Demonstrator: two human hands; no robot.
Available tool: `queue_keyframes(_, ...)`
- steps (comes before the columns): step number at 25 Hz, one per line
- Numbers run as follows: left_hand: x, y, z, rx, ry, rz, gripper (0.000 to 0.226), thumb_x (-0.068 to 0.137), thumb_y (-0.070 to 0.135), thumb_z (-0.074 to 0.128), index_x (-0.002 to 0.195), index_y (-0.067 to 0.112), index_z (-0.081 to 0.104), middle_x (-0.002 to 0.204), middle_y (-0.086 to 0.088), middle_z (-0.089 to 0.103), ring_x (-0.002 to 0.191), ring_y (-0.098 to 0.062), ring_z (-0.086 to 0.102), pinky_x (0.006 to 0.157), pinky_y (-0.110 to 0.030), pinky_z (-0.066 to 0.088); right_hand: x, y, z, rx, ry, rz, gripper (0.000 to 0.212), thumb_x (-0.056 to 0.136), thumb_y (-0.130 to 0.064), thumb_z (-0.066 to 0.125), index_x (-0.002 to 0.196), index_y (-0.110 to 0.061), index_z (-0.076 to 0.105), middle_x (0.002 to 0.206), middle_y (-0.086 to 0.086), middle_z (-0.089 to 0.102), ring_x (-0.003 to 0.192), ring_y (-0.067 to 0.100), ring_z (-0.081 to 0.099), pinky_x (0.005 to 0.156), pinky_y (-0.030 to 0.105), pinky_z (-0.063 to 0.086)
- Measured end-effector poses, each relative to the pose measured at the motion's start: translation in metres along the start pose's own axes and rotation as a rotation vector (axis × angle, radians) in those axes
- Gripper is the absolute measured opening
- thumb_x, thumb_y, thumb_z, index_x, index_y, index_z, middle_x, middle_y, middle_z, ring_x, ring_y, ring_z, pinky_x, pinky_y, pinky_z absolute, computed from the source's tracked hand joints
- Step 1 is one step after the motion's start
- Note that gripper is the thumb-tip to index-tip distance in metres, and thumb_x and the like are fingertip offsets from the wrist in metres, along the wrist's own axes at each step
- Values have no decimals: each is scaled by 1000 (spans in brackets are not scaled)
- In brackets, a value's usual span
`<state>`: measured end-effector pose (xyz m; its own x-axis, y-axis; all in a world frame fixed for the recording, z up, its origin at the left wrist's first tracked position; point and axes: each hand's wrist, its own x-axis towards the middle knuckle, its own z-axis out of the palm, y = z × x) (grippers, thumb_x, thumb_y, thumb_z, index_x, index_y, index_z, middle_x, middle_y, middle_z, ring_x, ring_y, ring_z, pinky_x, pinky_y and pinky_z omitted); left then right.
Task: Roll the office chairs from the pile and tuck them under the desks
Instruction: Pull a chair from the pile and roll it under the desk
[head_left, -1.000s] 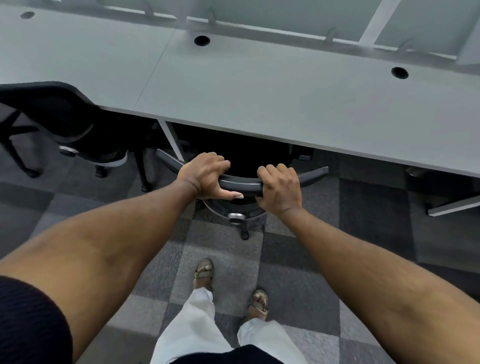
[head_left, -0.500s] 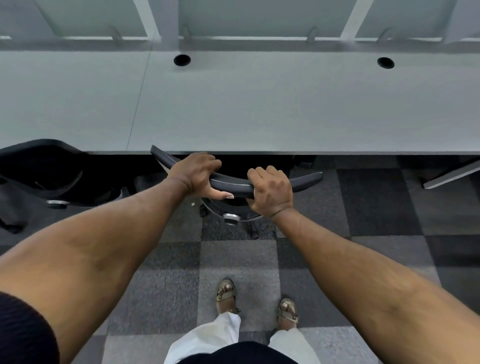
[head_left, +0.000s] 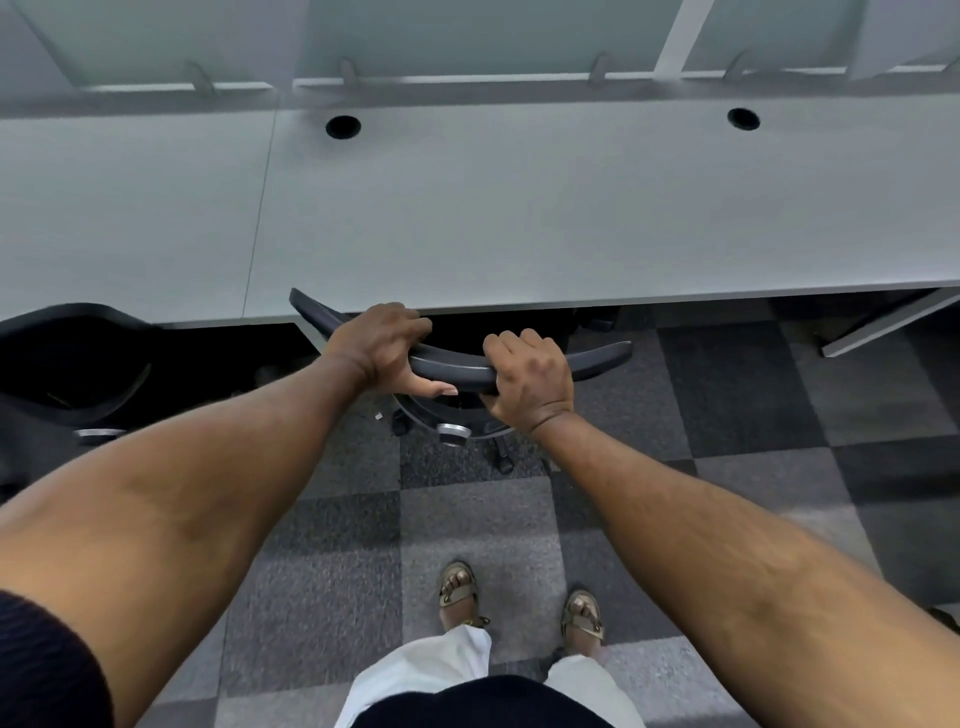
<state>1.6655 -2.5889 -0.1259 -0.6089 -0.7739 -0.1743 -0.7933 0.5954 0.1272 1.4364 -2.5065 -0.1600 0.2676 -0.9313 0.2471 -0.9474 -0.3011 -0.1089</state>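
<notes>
a long pale grey desk (head_left: 519, 218) runs across the upper half of the view, its top marked by two round black cable holes (head_left: 343, 126) near the back edge and a thin seam (head_left: 258, 208) on the left where two tops meet. behind it stands a frosted partition (head_left: 467, 36) in pale framing. the floor is carpet (head_left: 753, 415) laid in a checker of light grey, mid grey and near-black squares. the office chair (head_left: 602, 357) is pushed in under the desk's front edge; only the curved dark top rail of its back, a chrome knob and a bit of the base show. the left hand (head_left: 382, 345) is wrapped over the rail with the thumb underneath, and the right hand (head_left: 530, 382) clasps it just beside, fingers curled over the top. a second chair (head_left: 67, 358), black, sits partly under the desk at the left. a slanted pale desk leg (head_left: 883, 327) shows at the right. feet in sandals (head_left: 457, 590) stand on the carpet.
</notes>
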Motion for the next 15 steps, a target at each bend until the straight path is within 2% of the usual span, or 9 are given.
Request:
queue_keyframes(2,-4,2,2,-15,69,34,87,60,102,49,80,18,49,78,3,51,76,-22,47,74,-39,45,-1,-3,-7,12,-49,15,47,67,-38,82,103,-17,58,89,1,60,80,24,52,65,36,36)
queue_keyframes(5,-9,13,9,-8,183,52,90,65,99,53,94,15,51,87,-1,51,80,-22,44,76,-41,45,-4,-1,-17,22,-93,-26,59,62,-38,86,109,-18,56,94,1,58,86,24,50,69,36,33)
queue_keyframes(7,-11,24,12,26,193,48,94,67,101,48,103,14,53,94,-3,53,85,-23,46,79,-44,47,-10,2,-26,-15,-141,-46,71,61,-39,85,121,-19,54,109,2,58,99,25,52,79,39,38)
queue_keyframes(10,-6,49,12,22,232,61,95,74,99,45,116,15,53,107,-4,54,96,-24,49,86,-45,49,-28,18,-40,-77,-184,115,94,59,-39,82,141,-19,41,140,5,46,132,28,43,98,48,39)
queue_keyframes(12,1,71,9,2,270,96,92,78,96,47,122,16,52,115,-3,54,103,-25,50,90,-44,48,-47,33,-50,-81,-172,240,97,61,-37,78,146,-17,38,148,7,41,141,29,37,102,51,38)
queue_keyframes(15,15,106,7,-30,302,164,88,82,91,49,128,15,50,123,-4,54,112,-26,51,98,-44,47,-78,56,-59,-87,-181,331,91,69,-34,72,150,-16,35,156,8,36,146,30,32,105,51,38)
